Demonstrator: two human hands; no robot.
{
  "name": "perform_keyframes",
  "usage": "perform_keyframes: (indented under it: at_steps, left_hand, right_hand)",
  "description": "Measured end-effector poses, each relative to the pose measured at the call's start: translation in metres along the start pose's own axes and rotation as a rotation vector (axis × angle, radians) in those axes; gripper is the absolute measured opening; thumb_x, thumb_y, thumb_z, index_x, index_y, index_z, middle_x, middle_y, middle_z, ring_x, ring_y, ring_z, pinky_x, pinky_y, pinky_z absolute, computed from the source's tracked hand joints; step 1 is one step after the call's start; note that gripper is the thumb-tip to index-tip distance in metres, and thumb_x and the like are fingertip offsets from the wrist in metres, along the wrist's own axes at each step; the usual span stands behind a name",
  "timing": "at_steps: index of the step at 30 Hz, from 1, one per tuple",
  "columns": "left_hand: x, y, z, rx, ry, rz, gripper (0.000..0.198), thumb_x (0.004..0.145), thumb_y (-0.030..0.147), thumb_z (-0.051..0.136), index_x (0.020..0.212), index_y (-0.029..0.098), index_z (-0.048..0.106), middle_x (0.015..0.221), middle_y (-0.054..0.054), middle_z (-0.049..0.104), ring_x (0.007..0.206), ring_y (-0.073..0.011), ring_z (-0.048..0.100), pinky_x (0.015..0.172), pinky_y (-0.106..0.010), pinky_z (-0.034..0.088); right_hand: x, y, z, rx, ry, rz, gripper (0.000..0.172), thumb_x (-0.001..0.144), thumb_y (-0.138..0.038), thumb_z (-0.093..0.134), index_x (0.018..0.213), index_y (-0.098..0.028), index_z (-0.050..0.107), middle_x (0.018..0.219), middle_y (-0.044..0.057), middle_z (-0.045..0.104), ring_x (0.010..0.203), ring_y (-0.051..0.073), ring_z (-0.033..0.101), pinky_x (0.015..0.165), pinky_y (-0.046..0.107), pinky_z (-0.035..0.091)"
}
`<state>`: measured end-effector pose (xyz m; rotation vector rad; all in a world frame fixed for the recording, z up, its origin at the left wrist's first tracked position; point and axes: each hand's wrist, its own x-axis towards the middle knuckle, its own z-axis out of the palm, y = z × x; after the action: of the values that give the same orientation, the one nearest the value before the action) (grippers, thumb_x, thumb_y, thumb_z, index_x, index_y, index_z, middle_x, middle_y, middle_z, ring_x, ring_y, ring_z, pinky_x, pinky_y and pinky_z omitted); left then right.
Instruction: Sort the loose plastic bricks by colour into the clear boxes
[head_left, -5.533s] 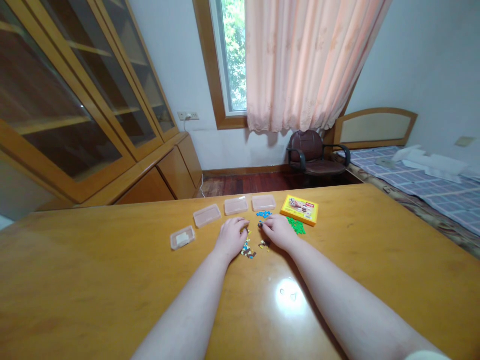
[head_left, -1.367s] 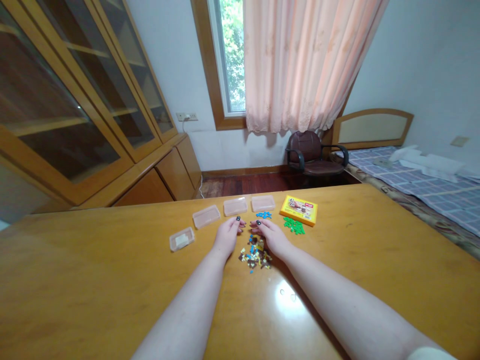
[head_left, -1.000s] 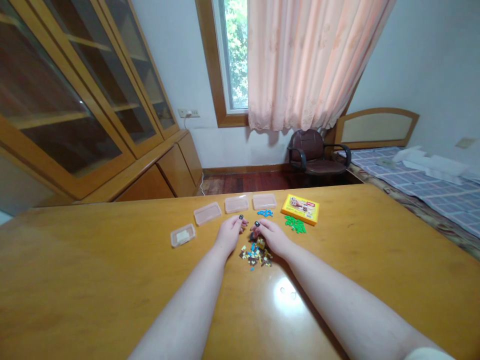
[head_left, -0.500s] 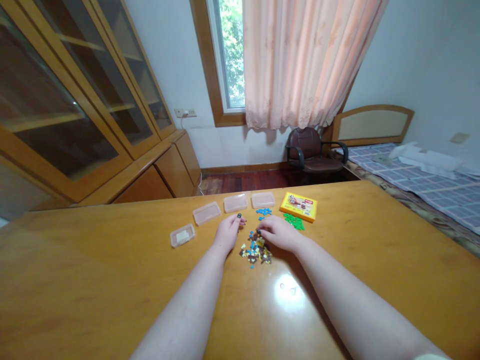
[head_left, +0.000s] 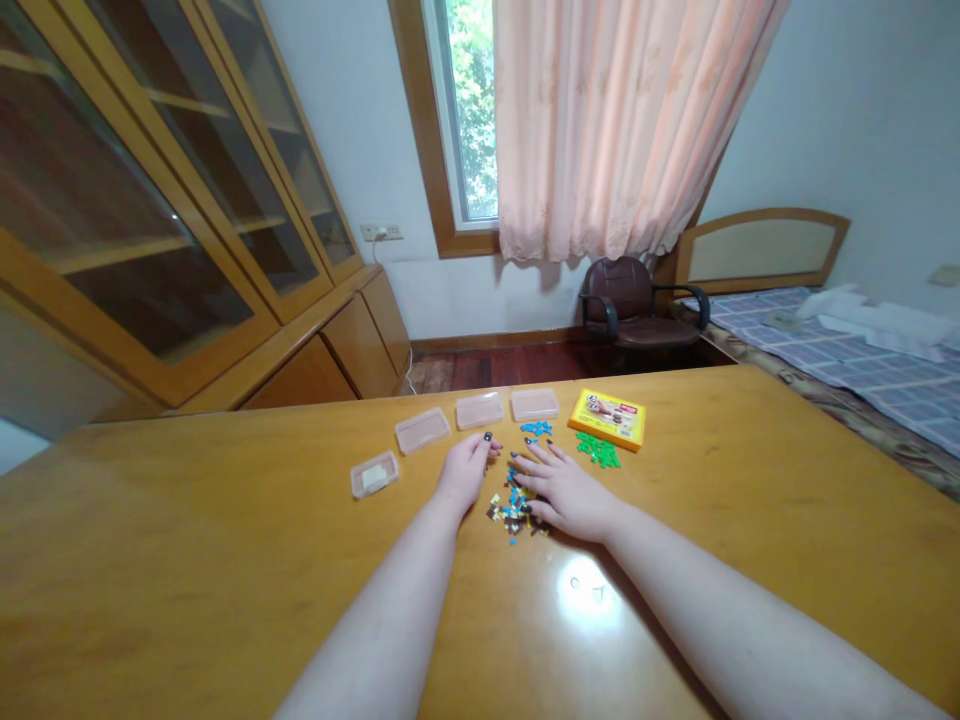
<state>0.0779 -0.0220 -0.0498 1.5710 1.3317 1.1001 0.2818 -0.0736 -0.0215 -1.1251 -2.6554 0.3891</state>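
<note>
A mixed pile of small building-block pieces (head_left: pixel 512 518) in brown, cream, blue and yellow lies on the wooden table (head_left: pixel 225 560). Over its right side my right hand (head_left: pixel 568 492) spreads its fingers, palm down, hiding part of it. My left hand (head_left: pixel 461 472) rests just left of the pile with its fingers curled together; whatever they may hold is hidden. Beyond my right fingertips is a small group of blue pieces (head_left: pixel 537 428). Green pieces (head_left: pixel 600 451) form a separate heap farther right.
Three pinkish see-through plastic trays (head_left: pixel 480 410) stand in an arc along the far side. Another small tray (head_left: pixel 375 476) at the left holds something white. A yellow box (head_left: pixel 609 418) lies behind the green heap. Past the table are a brown armchair (head_left: pixel 637 305) and a bed (head_left: pixel 885 350).
My right hand has gone from bunched fingertips at the pile's far edge to spread fingers over its right side. My left hand stays nearly in place. The view has shifted slightly.
</note>
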Motion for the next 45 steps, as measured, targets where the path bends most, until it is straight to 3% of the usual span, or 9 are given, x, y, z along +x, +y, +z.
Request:
perform_keyframes:
  at_steps: [6, 10, 17, 22, 25, 29, 36, 41, 45]
  left_hand:
    - [0.001, 0.0, -0.003, 0.045, -0.001, 0.016, 0.036, 0.084, 0.041, 0.042, 0.081, 0.015, 0.066, 0.078, -0.007, 0.069, 0.072, -0.0176, 0.063, 0.063, -0.027, 0.047]
    - [0.001, -0.001, -0.004, 0.102, 0.002, 0.038, 0.033, 0.084, 0.039, 0.042, 0.08, 0.016, 0.066, 0.076, -0.005, 0.068, 0.074, -0.0181, 0.062, 0.071, -0.029, 0.047]
    - [0.0, 0.001, -0.002, 0.221, 0.018, 0.036, 0.033, 0.085, 0.039, 0.04, 0.075, 0.017, 0.063, 0.065, -0.002, 0.062, 0.064, -0.0165, 0.058, 0.062, -0.027, 0.042]
    - [-0.01, 0.023, -0.013, 0.494, -0.204, 0.257, 0.026, 0.082, 0.032, 0.048, 0.07, 0.018, 0.066, 0.073, -0.003, 0.064, 0.071, -0.016, 0.055, 0.066, -0.026, 0.039]
    - [-0.016, 0.033, -0.018, 0.653, -0.347, 0.349, 0.028, 0.082, 0.03, 0.05, 0.063, 0.019, 0.067, 0.067, -0.002, 0.061, 0.067, -0.0144, 0.053, 0.062, -0.025, 0.035]
    - [-0.018, 0.034, -0.02, 0.731, -0.41, 0.377, 0.028, 0.082, 0.029, 0.049, 0.064, 0.021, 0.069, 0.066, -0.002, 0.061, 0.065, -0.014, 0.053, 0.061, -0.025, 0.034]
    - [-0.015, 0.029, -0.017, 0.621, -0.311, 0.317, 0.028, 0.085, 0.029, 0.046, 0.081, 0.021, 0.072, 0.076, -0.003, 0.064, 0.073, -0.0154, 0.056, 0.068, -0.025, 0.038]
    - [-0.015, 0.032, -0.015, 0.639, -0.268, 0.318, 0.033, 0.085, 0.029, 0.045, 0.062, 0.017, 0.066, 0.064, -0.002, 0.056, 0.064, -0.0132, 0.05, 0.062, -0.025, 0.034]
    - [-0.016, 0.033, -0.016, 0.611, -0.368, 0.376, 0.032, 0.083, 0.028, 0.048, 0.056, 0.017, 0.062, 0.061, 0.0, 0.052, 0.062, -0.0119, 0.048, 0.06, -0.024, 0.033]
  right_hand:
    - [0.002, 0.005, -0.004, -0.03, 0.153, 0.099, 0.035, 0.091, -0.037, 0.042, 0.116, -0.026, 0.064, 0.137, 0.006, 0.05, 0.132, 0.027, 0.034, 0.109, 0.047, 0.022]
    - [0.004, 0.005, 0.0, -0.042, 0.12, 0.139, 0.039, 0.089, -0.041, 0.047, 0.124, -0.028, 0.058, 0.143, 0.009, 0.04, 0.136, 0.031, 0.025, 0.109, 0.052, 0.02]
    - [0.008, 0.01, 0.012, -0.103, 0.097, 0.232, 0.045, 0.089, -0.046, 0.046, 0.13, -0.028, 0.051, 0.149, 0.011, 0.03, 0.138, 0.035, 0.015, 0.109, 0.059, 0.009]
    - [0.009, 0.019, 0.009, -0.089, 0.224, 0.352, 0.04, 0.089, -0.041, 0.046, 0.124, -0.024, 0.057, 0.143, 0.01, 0.039, 0.137, 0.032, 0.021, 0.11, 0.056, 0.013]
    - [0.008, 0.02, 0.007, -0.023, 0.28, 0.284, 0.03, 0.089, -0.034, 0.048, 0.111, -0.024, 0.065, 0.135, 0.008, 0.049, 0.132, 0.029, 0.031, 0.109, 0.053, 0.019]
    - [0.009, 0.018, 0.008, 0.025, 0.332, 0.185, 0.025, 0.085, -0.025, 0.051, 0.102, -0.022, 0.068, 0.127, 0.007, 0.057, 0.127, 0.027, 0.038, 0.108, 0.052, 0.024]
    - [0.006, 0.011, 0.003, 0.067, 0.158, 0.04, 0.032, 0.085, -0.032, 0.052, 0.115, -0.03, 0.064, 0.14, 0.006, 0.045, 0.133, 0.029, 0.03, 0.108, 0.055, 0.021]
    - [0.007, 0.009, 0.006, -0.019, 0.092, 0.167, 0.038, 0.089, -0.042, 0.047, 0.125, -0.033, 0.057, 0.147, 0.007, 0.034, 0.137, 0.034, 0.018, 0.108, 0.06, 0.01]
    - [0.009, 0.014, 0.011, -0.087, 0.152, 0.304, 0.044, 0.088, -0.044, 0.048, 0.128, -0.027, 0.054, 0.147, 0.011, 0.032, 0.137, 0.035, 0.016, 0.108, 0.061, 0.008]
